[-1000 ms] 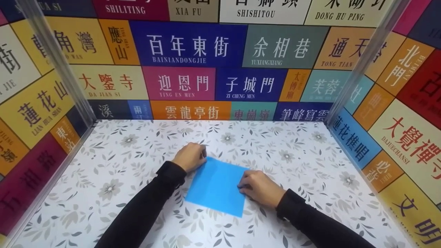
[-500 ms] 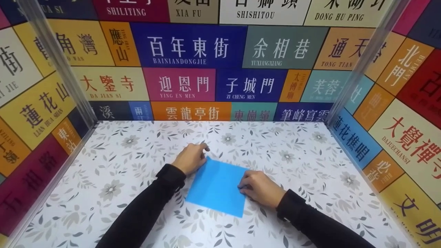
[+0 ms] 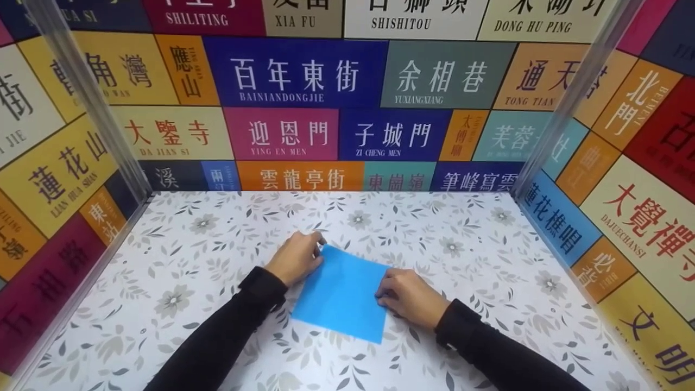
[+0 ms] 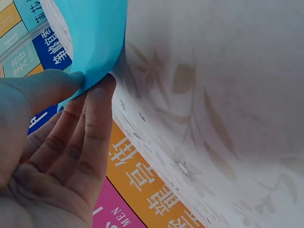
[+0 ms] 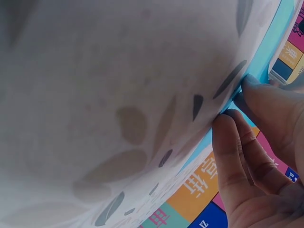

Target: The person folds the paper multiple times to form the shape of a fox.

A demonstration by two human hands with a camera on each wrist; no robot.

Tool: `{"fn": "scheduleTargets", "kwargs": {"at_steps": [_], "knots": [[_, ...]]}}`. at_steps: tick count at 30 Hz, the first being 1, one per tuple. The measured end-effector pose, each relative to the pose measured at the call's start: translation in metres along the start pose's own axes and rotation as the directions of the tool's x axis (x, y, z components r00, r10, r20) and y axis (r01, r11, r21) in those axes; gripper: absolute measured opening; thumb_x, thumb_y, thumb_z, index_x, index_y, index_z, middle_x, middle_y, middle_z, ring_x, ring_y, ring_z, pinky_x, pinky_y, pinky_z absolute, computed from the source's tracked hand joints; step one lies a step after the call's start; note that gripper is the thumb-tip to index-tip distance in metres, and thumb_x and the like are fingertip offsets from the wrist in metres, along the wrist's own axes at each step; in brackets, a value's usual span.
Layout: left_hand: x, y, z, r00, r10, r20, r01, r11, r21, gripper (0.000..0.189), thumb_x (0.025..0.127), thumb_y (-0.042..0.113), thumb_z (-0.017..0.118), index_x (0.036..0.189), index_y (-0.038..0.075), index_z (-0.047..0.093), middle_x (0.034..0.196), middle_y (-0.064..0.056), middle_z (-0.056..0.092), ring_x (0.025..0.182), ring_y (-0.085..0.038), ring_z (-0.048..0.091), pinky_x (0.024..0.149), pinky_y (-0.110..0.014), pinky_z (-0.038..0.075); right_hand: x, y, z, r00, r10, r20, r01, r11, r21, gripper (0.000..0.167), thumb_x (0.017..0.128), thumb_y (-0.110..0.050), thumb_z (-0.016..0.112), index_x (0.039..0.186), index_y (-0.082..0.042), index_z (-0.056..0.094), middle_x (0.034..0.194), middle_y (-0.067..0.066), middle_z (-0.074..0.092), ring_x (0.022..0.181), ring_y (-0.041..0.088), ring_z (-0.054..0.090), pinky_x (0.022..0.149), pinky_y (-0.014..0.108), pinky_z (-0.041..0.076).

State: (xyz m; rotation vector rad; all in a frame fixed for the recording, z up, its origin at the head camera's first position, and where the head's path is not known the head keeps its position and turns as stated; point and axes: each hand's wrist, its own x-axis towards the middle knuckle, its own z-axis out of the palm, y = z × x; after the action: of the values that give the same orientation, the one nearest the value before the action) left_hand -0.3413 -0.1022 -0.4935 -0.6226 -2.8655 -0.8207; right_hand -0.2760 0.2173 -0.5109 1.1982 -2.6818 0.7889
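Observation:
A square sheet of blue paper (image 3: pixel 342 296) lies on the flower-patterned surface, turned slightly. My left hand (image 3: pixel 296 258) pinches it near the far left corner. In the left wrist view the thumb of that left hand (image 4: pixel 52 137) presses on the blue paper (image 4: pixel 97 38), with fingers behind it, and the sheet bends up there. At the right edge, my right hand (image 3: pixel 410 296) holds the paper between thumb and curled fingers. The right wrist view shows the fingertips of the right hand (image 5: pixel 266 147) right at the edge of the blue paper (image 5: pixel 266 61), close over the surface.
A white tabletop (image 3: pixel 217 347) with grey leaves and flowers spreads around the paper. Behind it stands a back wall (image 3: pixel 293 70) of coloured panels with Chinese lettering. Similar side walls close in the left and right, with clear strips at the corners.
My left hand has shifted slightly towards me and changed its hold at the far left corner, which is a little raised. My right hand has stayed in place.

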Motion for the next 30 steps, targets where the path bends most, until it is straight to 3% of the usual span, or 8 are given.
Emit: {"fn": "scheduleTargets", "kwargs": {"at_steps": [5,14,23,30], "knots": [[-0.007,0.003,-0.001,0.999,0.042,-0.023,-0.042,0.999,-0.007,0.029,0.101,0.004,0.086,0.129,0.000,0.078,0.105,-0.015,0.088,0.096,-0.034,0.084,0.084,-0.046,0.071,0.000,0.002,0.001,0.999,-0.033,-0.021,0.033,0.999,-0.005,0.009,0.096,0.001,0.091,0.100,-0.006,0.088,0.100,0.007,0.080,0.092,0.021,0.078,0.083,0.032,0.067],[-0.021,0.012,-0.002,0.993,0.111,-0.041,-0.114,0.992,-0.054,0.015,0.102,0.004,0.087,0.117,0.002,0.085,0.106,-0.013,0.089,0.093,-0.029,0.085,0.083,-0.044,0.072,0.001,0.004,0.000,1.000,0.012,0.015,-0.012,1.000,0.001,0.007,0.096,-0.002,0.092,0.100,-0.007,0.089,0.099,0.006,0.079,0.092,0.017,0.077,0.083,0.030,0.067],[-0.030,0.022,-0.001,0.977,0.198,-0.085,-0.201,0.979,-0.037,0.008,0.101,0.006,0.089,0.109,0.008,0.089,0.103,-0.007,0.090,0.088,-0.023,0.085,0.078,-0.036,0.071,0.004,0.003,0.000,0.999,0.027,0.017,-0.027,1.000,0.007,0.008,0.096,-0.001,0.092,0.100,-0.007,0.089,0.100,0.006,0.080,0.093,0.018,0.077,0.085,0.031,0.068],[-0.038,0.033,0.003,0.955,0.277,-0.104,-0.280,0.960,-0.015,0.007,0.099,0.005,0.090,0.105,0.009,0.089,0.102,-0.008,0.090,0.089,-0.026,0.086,0.081,-0.039,0.071,0.003,0.004,0.000,1.000,0.016,0.016,-0.016,1.000,0.004,0.009,0.095,-0.001,0.092,0.101,-0.007,0.090,0.100,0.006,0.080,0.093,0.019,0.078,0.084,0.032,0.068]]}}
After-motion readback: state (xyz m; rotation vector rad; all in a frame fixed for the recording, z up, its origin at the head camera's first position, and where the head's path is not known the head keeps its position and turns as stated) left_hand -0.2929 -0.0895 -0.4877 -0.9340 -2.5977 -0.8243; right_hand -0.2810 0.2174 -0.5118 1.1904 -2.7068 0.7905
